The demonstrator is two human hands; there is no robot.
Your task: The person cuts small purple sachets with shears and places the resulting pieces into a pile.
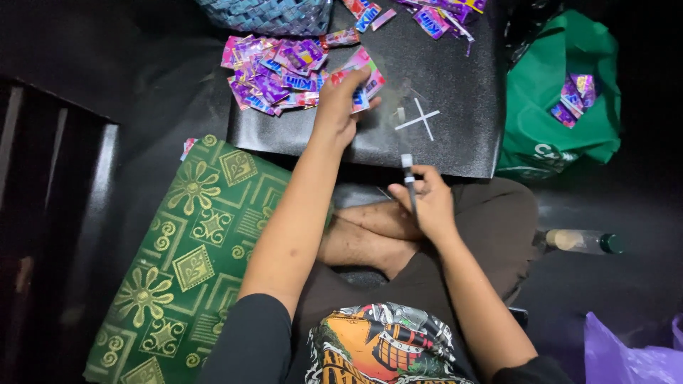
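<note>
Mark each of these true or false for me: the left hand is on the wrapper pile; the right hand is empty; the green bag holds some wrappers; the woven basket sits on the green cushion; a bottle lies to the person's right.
1. The left hand is on the wrapper pile. True: its fingers rest on a wrapper at the pile's edge.
2. The right hand is empty. False: it holds a thin dark tool.
3. The green bag holds some wrappers. True: a few lie in its opening.
4. The woven basket sits on the green cushion. False: it stands at the far edge of the black board.
5. A bottle lies to the person's right. True.
</note>
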